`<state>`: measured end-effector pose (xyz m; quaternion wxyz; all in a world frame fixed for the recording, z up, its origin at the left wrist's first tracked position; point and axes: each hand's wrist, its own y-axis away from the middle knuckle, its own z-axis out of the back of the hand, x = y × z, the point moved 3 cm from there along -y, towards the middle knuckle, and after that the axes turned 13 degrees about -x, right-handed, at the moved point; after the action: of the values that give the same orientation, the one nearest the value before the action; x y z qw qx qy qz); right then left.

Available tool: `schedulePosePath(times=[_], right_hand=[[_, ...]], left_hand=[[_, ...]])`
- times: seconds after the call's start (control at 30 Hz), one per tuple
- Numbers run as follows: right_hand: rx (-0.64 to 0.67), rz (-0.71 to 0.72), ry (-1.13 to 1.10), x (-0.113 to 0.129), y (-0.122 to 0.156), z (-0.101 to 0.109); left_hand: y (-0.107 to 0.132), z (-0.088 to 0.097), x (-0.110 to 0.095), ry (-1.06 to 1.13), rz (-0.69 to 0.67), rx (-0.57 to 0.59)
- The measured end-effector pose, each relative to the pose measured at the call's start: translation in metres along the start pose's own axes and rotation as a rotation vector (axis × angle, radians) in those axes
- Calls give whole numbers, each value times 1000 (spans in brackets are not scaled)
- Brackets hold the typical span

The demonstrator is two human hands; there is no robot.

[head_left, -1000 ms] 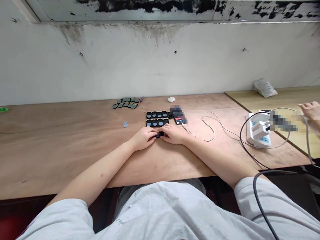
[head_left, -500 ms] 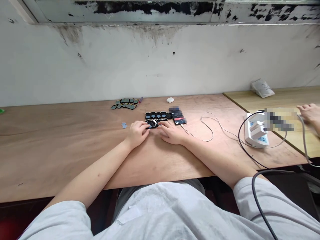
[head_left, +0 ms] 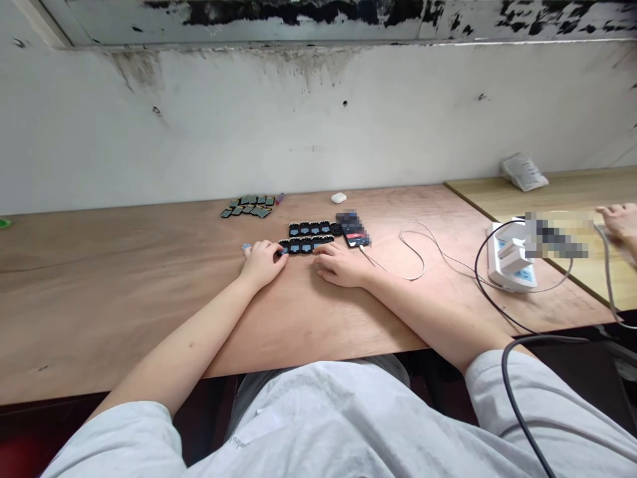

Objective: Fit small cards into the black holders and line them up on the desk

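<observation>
Two rows of small black pieces with blue-grey pads lie on the table: a near row (head_left: 300,246) and a far row (head_left: 311,229). At the left end of the near row, my left hand (head_left: 261,264) has its fingers closed on the end black piece, which they partly hide. My right hand (head_left: 342,265) lies at the row's other end, fingertips touching the last piece and thumb held apart. A small light-blue piece (head_left: 246,246) shows just behind my left hand, partly covered by it.
Grey-green square pieces (head_left: 251,206) lie in rows further back, beside a purple tool (head_left: 280,198). A phone (head_left: 354,230) with a white cable (head_left: 422,255) and a white case (head_left: 339,198) sit nearby. Rightward are a power strip (head_left: 515,272) and another person's hand (head_left: 620,219).
My left hand has moved a little left along the near row, and that row's middle pieces now lie flat and uncovered. A white curved strip seen there is no longer visible. My right hand stays put.
</observation>
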<state>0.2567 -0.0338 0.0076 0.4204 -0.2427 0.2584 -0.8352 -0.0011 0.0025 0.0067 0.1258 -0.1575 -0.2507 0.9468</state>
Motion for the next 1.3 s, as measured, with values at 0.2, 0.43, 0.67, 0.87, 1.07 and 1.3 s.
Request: schedulePosePath(times=[0.2, 0.43, 0.67, 0.87, 1.07, 1.3], right_hand=[[45, -33, -1, 0, 1, 0], [52, -46, 6, 0, 1, 1], [63, -60, 29, 1, 1, 0], [70, -60, 36, 0, 1, 0], [81, -68, 50, 1, 1, 0], [-45, -305, 297, -9, -2, 3]], left_hand=[[1, 0, -3, 65, -82, 19], [1, -2, -2, 136, -124, -3], [1, -2, -2, 186, -174, 11], [2, -2, -2, 204, -207, -6], [1, -5, 2, 232, -240, -9], [0, -2, 3, 133, -122, -32]])
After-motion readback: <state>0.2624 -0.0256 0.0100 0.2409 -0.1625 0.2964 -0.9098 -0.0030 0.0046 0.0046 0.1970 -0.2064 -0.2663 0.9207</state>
